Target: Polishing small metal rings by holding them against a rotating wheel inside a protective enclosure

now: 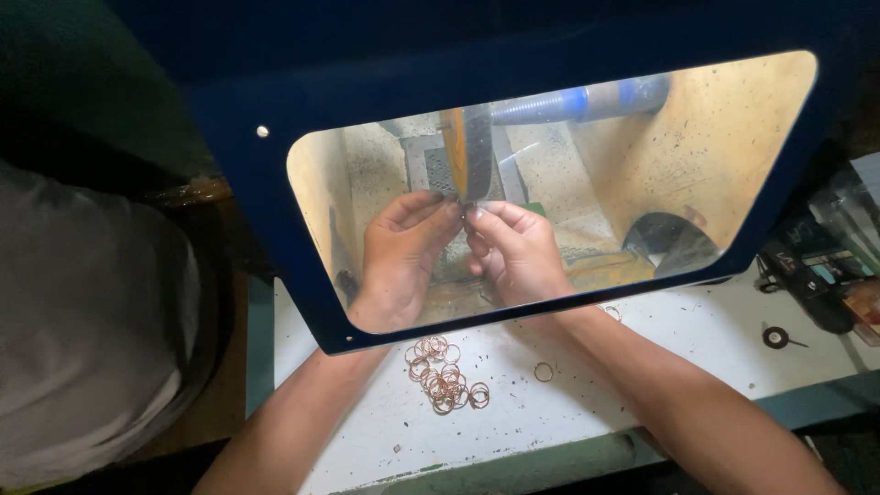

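Overhead, looking down through clear window of dark blue guard into yellowish machine housing. Both hands reaching under guard, seen through the pane. Left hand curled, fingertips pinched narrow at the wheel's lower edge. Right hand likewise curled, thumb and forefinger pinched close. Fingertips of both hands meeting on a small piece, held right up against rim of upright grinding wheel; piece too small and hidden to name with certainty, whether touching the wheel cannot tell. Wheel thin, seen edge-on, orange on one face, dark on the other. Blue cylindrical shaft running off from wheel toward the right. Dark round opening low in housing, right side.

Outside guard: white worktop, speckled with dust. Heap of thin copper-coloured rings lying between the two forearms, near front edge of guard. Single ring just beside heap, apart from it. Small black disc well off to the right. Grey cloth at far left.
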